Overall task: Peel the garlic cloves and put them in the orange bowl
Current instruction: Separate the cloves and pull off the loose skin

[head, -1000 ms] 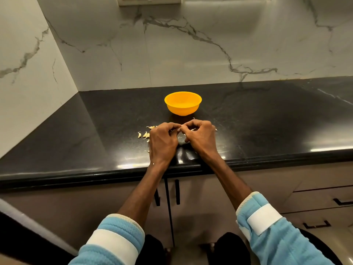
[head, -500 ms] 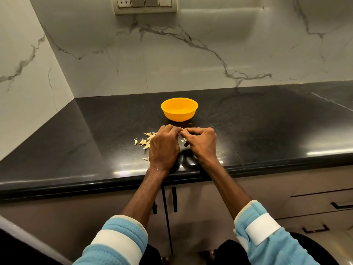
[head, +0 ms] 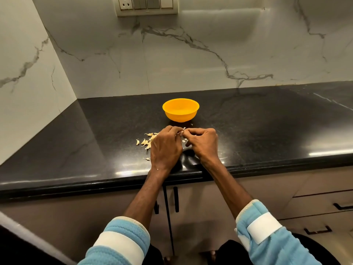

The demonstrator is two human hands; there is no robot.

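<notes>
Home kitchen: black countertop (head: 248,131), marble backsplash (head: 191,54), cabinets (head: 286,188)

We are viewing a glossy black speckled stone countertop (head: 267,131), which is reflecting streaks of light near its front edge. Behind it, we are seeing a white, grey-veined marble backsplash (head: 210,54) meeting a matching marble side wall (head: 23,83) at the left corner. A cream switch-and-socket panel (head: 147,5) is sitting high on the backsplash. Below the counter, beige cabinet doors (head: 114,207) are carrying dark vertical bar handles (head: 176,199), and beige drawers (head: 315,199) at right are showing dark horizontal pulls (head: 342,206).
</notes>
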